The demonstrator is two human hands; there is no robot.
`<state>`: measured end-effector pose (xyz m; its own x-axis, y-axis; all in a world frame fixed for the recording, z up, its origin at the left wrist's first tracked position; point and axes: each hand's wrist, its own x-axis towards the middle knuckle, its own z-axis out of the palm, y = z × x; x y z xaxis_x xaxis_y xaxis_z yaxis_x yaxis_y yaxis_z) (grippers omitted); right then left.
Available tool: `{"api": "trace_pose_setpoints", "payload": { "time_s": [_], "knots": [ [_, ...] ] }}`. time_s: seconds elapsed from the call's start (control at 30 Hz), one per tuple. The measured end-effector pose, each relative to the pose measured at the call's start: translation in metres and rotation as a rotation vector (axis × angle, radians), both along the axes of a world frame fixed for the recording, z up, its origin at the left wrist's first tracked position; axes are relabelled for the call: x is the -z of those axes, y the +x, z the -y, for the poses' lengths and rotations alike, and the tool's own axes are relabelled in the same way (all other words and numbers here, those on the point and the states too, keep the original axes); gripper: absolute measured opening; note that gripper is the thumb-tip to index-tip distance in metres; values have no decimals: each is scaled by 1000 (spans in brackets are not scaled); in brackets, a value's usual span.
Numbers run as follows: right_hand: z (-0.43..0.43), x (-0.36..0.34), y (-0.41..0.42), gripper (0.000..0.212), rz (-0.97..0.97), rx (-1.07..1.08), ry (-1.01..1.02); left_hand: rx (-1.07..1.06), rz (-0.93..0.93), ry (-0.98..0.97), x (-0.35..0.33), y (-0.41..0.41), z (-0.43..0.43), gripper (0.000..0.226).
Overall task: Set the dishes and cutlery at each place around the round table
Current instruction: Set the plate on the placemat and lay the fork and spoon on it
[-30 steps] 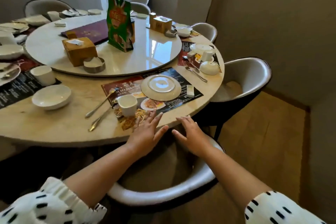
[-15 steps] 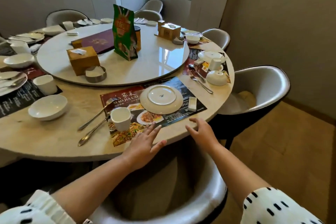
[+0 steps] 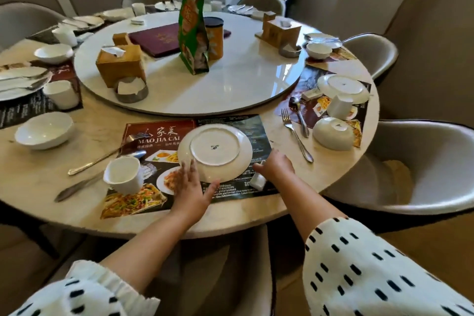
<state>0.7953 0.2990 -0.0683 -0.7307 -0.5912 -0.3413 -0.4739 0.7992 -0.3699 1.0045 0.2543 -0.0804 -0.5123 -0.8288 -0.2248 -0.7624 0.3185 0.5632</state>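
My left hand (image 3: 191, 190) lay open, fingers spread flat, touching the upturned plate (image 3: 215, 151) at its 7 o'clock rim. My right hand (image 3: 275, 168) sat at the plate's 4 o'clock edge, just beside a small white rest (image 3: 257, 181); I could not tell its grip. The plate lay face down on the placemat (image 3: 154, 133), with a tilted cup (image 3: 124, 174) at its 8 o'clock.
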Motion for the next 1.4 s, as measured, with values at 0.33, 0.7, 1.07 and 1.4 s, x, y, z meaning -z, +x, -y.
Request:
{"api": "trace_pose_setpoints", "payload": {
  "time_s": [0.33,0.7,1.07,1.4],
  "knots": [
    [-8,-17,-52,33,138,46,-669,-159,-38,61,0,-9,-10,85],
    [-56,29,-33,43,156,29,-840,-577,-338,255,-24,-22,36,61],
    [-31,22,-15,51,-20,-260,-724,-670,-412,487,-37,-23,63,48],
    [47,29,24,81,-147,-708,-175,-750,-377,631,-51,-30,91,36]
  ]
}}
